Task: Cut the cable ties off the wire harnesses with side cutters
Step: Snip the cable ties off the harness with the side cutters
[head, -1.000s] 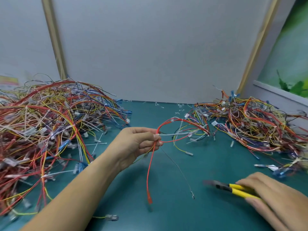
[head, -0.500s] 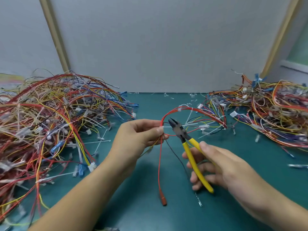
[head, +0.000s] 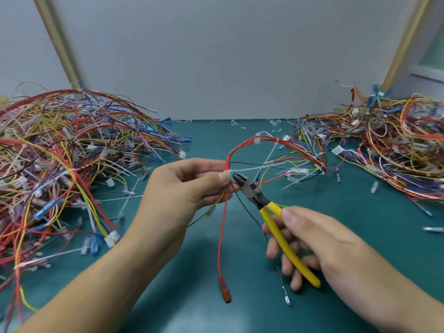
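Observation:
My left hand (head: 187, 186) pinches a wire harness (head: 271, 150) of red, yellow and dark wires at a white cable tie (head: 249, 168), lifted above the green table. A red wire with a red end cap (head: 224, 293) hangs down from the pinch. My right hand (head: 319, 243) grips yellow-handled side cutters (head: 271, 217). Their dark jaws sit right at the tie, beside my left thumb tip. The tie's long tail points off to the right.
A big heap of harnesses (head: 60, 164) fills the left of the green table (head: 360, 224), and another heap (head: 389, 145) lies at the right. Cut tie scraps are scattered along the back by the grey wall. A loose thin wire with a metal terminal (head: 286, 299) lies below my right hand.
My right hand picked the cutters up from the table at the right and brought them to the tie by my left thumb. My left hand kept holding the harness.

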`<state>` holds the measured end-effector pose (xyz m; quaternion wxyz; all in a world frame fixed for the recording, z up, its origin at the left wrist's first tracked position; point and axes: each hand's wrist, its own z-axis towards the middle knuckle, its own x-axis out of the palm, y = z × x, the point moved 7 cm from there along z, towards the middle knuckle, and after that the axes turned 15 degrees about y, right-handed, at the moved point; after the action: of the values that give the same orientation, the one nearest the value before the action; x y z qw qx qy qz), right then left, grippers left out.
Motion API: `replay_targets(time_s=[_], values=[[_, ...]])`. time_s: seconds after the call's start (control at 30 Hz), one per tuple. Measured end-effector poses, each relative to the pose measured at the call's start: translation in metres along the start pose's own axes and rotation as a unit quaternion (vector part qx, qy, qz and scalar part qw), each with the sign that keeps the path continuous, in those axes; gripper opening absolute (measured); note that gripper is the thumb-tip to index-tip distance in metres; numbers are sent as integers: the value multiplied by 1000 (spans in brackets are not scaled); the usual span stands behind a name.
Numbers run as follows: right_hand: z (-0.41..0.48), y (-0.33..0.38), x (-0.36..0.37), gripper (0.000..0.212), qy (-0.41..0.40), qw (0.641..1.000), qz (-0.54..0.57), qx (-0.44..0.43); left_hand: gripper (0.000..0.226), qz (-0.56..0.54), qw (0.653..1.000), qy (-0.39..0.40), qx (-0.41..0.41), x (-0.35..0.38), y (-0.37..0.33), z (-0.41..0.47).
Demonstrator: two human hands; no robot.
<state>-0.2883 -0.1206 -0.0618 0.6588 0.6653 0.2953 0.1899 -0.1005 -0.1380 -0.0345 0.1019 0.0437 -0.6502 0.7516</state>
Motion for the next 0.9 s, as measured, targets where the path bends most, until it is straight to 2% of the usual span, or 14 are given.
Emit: replay_targets(time_s=[0.13,0.3,0.4,0.57,0.63,0.8,0.9], values=[[-2,-1,5,44,30,994,97,27,13,7,1000,-3,3,1,0,-1],[-1,-8,18,57,119,955,255,98,18,4,1000,-2,7,3,-2,-2],[-1,-5,28,58,197,917,328,117,24,-10,1000,1,18,3,-4,-3],[-5,6,36,49,289,828,471,93,20,-50,998,18,35,6,-6,-2],[-4,9,36,46,301,807,503,74,19,-60,997,23,37,7,-5,-2],[0,8,36,46,304,779,546,45,18,-62,997,33,40,9,-6,-2],[1,8,36,48,300,775,555,38,18,-65,996,38,44,11,-7,-3]])
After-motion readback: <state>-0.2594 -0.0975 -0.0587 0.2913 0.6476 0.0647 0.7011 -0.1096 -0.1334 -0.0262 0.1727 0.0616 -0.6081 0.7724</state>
